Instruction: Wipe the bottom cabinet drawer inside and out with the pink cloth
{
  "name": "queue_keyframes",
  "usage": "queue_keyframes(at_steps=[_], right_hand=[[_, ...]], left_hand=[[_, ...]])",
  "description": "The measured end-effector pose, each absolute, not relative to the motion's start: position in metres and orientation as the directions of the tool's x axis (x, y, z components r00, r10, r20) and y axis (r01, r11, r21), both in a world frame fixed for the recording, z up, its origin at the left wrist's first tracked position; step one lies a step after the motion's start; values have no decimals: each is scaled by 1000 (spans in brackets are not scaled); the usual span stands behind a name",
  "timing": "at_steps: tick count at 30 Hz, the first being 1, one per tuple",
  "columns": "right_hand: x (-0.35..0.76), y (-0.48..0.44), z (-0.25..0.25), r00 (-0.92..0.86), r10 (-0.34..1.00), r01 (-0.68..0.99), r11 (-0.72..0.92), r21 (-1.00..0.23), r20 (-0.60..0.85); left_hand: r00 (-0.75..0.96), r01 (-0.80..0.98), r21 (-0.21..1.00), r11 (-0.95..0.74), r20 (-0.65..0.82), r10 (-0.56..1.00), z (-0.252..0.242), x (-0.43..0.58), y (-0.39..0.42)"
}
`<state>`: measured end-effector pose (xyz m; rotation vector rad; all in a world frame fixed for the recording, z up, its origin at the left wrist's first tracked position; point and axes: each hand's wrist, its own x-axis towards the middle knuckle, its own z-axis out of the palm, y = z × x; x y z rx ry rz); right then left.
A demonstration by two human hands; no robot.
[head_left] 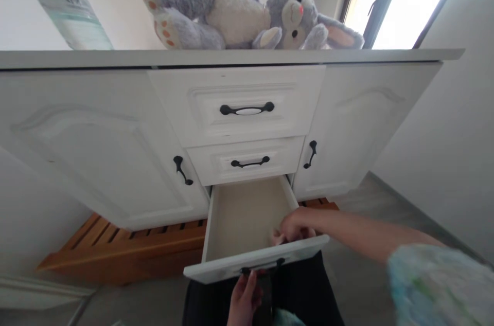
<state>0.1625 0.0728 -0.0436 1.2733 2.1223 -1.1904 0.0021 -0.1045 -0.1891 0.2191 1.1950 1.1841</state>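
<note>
plush rabbit (247, 7) on cabinet top (231, 57), roll (62, 2) to its left | three drawers stacked between two doors; bottom drawer (247, 223) pulled out | right hand (295, 227) inside the drawer at its front | left hand (243, 297) below the drawer front | slatted rack (123, 243) under cabinet

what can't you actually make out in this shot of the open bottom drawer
- Head view: right hand fingertips, hidden behind the drawer front, so its grip cannot be told.
- Dark object in the left hand: cut off by the bottom edge.
- Sleeve: blurred.
- Bottle label: too small to read.
</note>
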Motion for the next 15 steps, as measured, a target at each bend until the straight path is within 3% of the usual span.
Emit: queue_keyframes(at_steps=[3,5,8,10,13,15], right_hand=[[154,80,-32,-477,378,876,283,-392,-794],[110,72,-29,-566,304,818,317,-479,-766],[38,56,-22,-790,234,613,329,-718,-567],[21,49,-16,-901,187,434,408,-803,-391],[66,39,-5,-977,117,211,660,-720,-179],[131,33,5,-971,176,240,735,-634,-163]], left_hand=[[-111,-591,684,428,-594,796,-185,3,-105],[-133,-597,685,418,-598,790,-184,2,-106],[-148,-602,677,424,-617,773,-185,1,-107],[-147,-612,663,431,-630,762,-187,0,-107],[-178,-622,679,390,-607,774,-191,-1,-108],[-187,-620,689,375,-594,782,-192,-1,-108]])
